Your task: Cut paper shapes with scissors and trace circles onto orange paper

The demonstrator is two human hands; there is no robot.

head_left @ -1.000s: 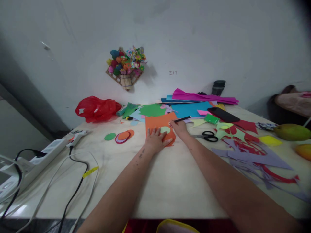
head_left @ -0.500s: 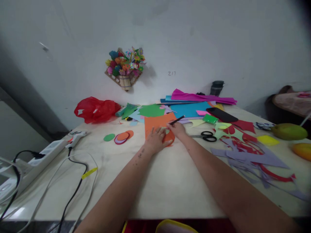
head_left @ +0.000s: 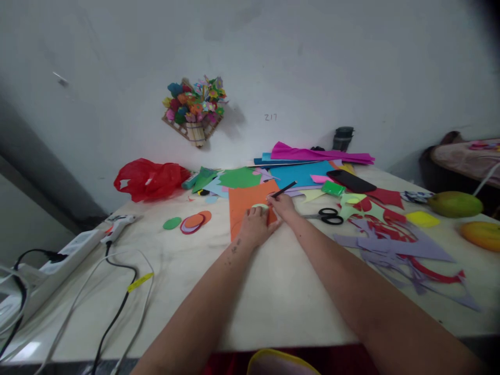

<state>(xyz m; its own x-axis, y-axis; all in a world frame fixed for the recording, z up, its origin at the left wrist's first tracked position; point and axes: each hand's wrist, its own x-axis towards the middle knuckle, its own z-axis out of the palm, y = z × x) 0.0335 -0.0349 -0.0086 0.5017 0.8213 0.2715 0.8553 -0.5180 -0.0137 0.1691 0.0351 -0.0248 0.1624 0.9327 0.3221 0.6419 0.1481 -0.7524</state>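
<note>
An orange sheet [head_left: 244,197] lies flat on the table under my hands. My left hand [head_left: 255,224] rests on its lower part, fingers over a small pale green disc [head_left: 260,206] and thumb spread toward the right. Between the fingers of my right hand [head_left: 283,205] is a black pencil [head_left: 287,188], its upper end tilted up to the right, at the sheet's right side. Black-handled scissors [head_left: 330,216] lie just right of my right wrist. Cut circles, one green [head_left: 172,223] and an overlapping orange one [head_left: 192,221] with others, lie to the left.
Coloured sheets [head_left: 302,174] and a phone [head_left: 350,181] lie behind. Paper scraps [head_left: 394,245] and a green mango [head_left: 455,204] are at the right. A red plastic bag [head_left: 150,179] sits back left; a power strip [head_left: 62,263] and cables run along the left.
My left hand has shifted slightly right and its fingers have drawn closer together over the pale disc. The orange sheet's lower left part now shows more. The whole view has moved a little.
</note>
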